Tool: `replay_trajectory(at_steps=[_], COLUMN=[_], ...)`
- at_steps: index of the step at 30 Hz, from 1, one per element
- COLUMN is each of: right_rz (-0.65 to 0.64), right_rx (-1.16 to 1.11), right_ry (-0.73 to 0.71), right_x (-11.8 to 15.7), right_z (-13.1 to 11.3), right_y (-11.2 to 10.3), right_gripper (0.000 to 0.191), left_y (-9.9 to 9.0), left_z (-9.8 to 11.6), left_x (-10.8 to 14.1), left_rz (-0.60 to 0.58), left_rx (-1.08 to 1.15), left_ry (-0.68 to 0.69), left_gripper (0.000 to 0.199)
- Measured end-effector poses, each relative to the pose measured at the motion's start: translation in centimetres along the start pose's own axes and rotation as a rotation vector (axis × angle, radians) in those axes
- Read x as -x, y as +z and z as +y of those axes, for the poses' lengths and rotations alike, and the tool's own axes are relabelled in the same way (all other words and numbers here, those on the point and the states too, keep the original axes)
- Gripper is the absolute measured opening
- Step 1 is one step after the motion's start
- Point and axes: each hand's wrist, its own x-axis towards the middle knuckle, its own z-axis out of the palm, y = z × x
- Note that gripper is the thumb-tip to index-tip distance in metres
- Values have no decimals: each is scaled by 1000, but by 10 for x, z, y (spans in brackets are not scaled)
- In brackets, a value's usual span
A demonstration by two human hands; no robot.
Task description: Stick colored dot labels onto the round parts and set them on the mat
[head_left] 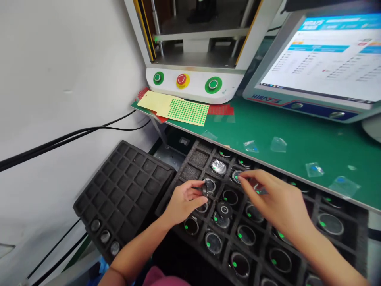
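A black foam tray [196,157] with square pockets lies below the bench edge; most pockets hold round glass-faced parts with green dots [213,242]. My left hand [183,202] pinches a small black round part [204,190] above the tray's middle pockets. My right hand [275,198] reaches over the tray with fingers spread, its fingertips at a round part [237,176] in the upper rows; whether it grips anything is unclear. A black cap [224,209] sits on one part between the hands.
A second, mostly bare foam tray [125,190] leans at the left, three parts in its bottom row. The green bench [268,131] carries a green-dot sticker sheet [187,112], peeled film scraps [278,144], a press with buttons [196,81] and a monitor [321,55]. Cables [59,141] run along the wall.
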Motion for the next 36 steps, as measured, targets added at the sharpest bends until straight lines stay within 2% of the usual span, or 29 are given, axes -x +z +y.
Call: replay_trajectory(at_steps=[3, 5, 7, 8, 9, 10, 12, 15, 17, 22, 25, 27, 30, 32, 34, 36], right_rz=[-2, -11, -127, -226, -365, -440, -514, -558, -578, -554, -551, -557, -564, -568, -590, -649], right_rx=[17, 49, 123, 166, 202, 231, 267, 292, 292, 257, 218, 192, 168, 175, 186, 182], right_ry=[-81, -137, -158, -144, -77, -22, 70, 197, 252, 300, 303, 315, 348, 375, 399, 419], right_x=[-26, -45, -67, -80, -93, -108, -135, -166, -177, -181, -181, -182, -190, -196, -200, -201], right_z=[-6, -1, 15, 26, 39, 53, 80, 114, 128, 142, 141, 139, 135, 133, 131, 128], right_y=[9, 18, 29, 34, 39, 43, 51, 65, 76, 98, 96, 90, 80, 76, 73, 70], right_gripper=[11, 13, 15, 15, 15, 15, 17, 26, 35, 52, 48, 42, 33, 29, 25, 20], left_y=[-10, -17, -24, -26, -29, -31, -33, -36, -40, -51, -48, -39, -17, -1, 10, 12], left_z=[2, 2, 1, 0, 0, 0, -1, 1, 6, 35, 59, 77, 103, 119, 130, 135], left_x=[-1, -1, -1, -2, -3, -4, -7, -14, -20, -39, -64, -91, -141, -175, -204, -225], left_rz=[21, 32, 51, 56, 52, 46, 31, 11, 14, 40, 30, -10, -82, -66, -34, -18], left_rx=[36, 55, 73, 82, 87, 90, 83, 55, -1, -259, -381, -397, -328, -297, -329, -415], left_ry=[14, -9, -52, -76, -98, -111, -111, -61, -6, 221, 402, 495, 465, 430, 491, 561], left_gripper=[60, 60, 59, 59, 59, 59, 60, 61, 62, 54, 48, 47, 49, 43, 39, 41])
